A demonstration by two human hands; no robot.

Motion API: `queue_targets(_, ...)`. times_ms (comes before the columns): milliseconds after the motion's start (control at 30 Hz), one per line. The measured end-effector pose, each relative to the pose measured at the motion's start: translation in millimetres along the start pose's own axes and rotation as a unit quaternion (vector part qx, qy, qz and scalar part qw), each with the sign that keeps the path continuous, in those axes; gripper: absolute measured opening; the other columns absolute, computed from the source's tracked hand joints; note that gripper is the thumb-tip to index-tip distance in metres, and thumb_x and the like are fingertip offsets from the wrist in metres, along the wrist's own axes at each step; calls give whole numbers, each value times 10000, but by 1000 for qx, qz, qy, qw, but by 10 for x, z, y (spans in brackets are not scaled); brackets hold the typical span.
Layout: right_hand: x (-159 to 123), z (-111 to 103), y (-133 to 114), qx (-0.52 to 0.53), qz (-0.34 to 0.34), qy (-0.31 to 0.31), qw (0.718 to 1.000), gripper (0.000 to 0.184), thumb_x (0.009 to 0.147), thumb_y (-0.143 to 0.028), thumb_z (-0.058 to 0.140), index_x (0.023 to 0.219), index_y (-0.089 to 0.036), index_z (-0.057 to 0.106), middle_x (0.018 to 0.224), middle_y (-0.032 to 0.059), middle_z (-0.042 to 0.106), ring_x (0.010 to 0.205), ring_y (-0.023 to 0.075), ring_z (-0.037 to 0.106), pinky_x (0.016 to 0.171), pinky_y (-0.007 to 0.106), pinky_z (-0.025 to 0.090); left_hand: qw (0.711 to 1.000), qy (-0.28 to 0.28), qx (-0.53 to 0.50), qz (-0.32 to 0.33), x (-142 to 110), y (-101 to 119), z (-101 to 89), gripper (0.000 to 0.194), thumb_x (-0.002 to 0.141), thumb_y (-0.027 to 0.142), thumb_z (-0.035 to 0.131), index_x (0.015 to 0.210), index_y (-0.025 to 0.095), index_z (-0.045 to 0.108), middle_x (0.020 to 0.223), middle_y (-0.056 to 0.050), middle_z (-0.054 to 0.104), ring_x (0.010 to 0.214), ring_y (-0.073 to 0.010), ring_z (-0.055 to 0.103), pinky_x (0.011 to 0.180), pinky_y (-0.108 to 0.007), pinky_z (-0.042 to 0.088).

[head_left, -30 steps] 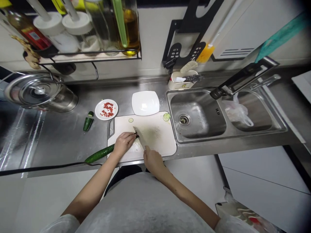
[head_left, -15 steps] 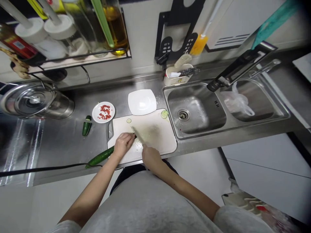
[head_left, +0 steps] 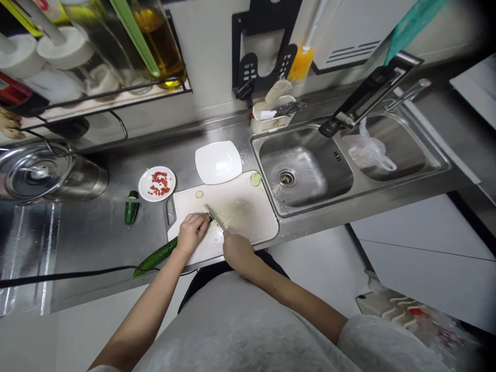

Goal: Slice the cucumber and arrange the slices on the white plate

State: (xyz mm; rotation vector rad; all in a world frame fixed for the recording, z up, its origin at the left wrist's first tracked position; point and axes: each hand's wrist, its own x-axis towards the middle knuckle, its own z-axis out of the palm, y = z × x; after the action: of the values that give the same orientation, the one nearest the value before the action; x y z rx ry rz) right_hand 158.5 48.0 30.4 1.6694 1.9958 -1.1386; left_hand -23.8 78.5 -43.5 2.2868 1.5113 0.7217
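A long green cucumber (head_left: 157,257) lies slantwise across the left edge of the white cutting board (head_left: 256,219). Over its right end my left hand (head_left: 192,231) is closed, fingers bent, hiding much of it. My right hand (head_left: 237,249) grips the handle of a kitchen knife (head_left: 215,219). The blade stands at the cucumber's cut end, right beside my left fingertips. One round cucumber slice (head_left: 199,194) rests near the board's far left, and several slices (head_left: 255,179) sit together at its far right corner.
Behind the board is a white square plate (head_left: 219,163). A small round plate (head_left: 149,185) holds chopped red pieces. Left of it lie short cucumber pieces (head_left: 130,212). A steel sink (head_left: 310,175) adjoins the board's right side. A black cable (head_left: 77,278) crosses the counter at left.
The whole view has shifted, so most things appear slightly further left. Both hands keep their hold, with the knife still at the cucumber's end.
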Motion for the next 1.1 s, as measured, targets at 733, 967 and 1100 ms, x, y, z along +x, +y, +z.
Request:
queue_targets(733,55,-23,54,13,-17,-4,1000,320,869,-93,404,1134,-115,581,982,165,710,963,250,677,758,315,494,1000,-3,-6,4,0,-23,19,180,923,265,512,953,218,683,958,-62,730,892,-193,654,828,-368,521)
queue_targets(967,115,136,130,22,-20,11,1000,304,882,-116,383,1118,-109,574,948,165,709,959,256,675,757,322,490,1000,-7,-15,-4,0,-44,31,168,917,254,519,958,221,679,981,-55,729,919,-193,649,842,-364,523)
queue_targets(1100,121,143,135,26,-18,11,999,292,892,-124,386,1117,-105,571,956,167,704,966,250,670,759,315,480,1000,-4,-11,-7,-6,-48,36,164,912,257,524,948,220,680,982,-57,729,919,-194,653,848,-362,521)
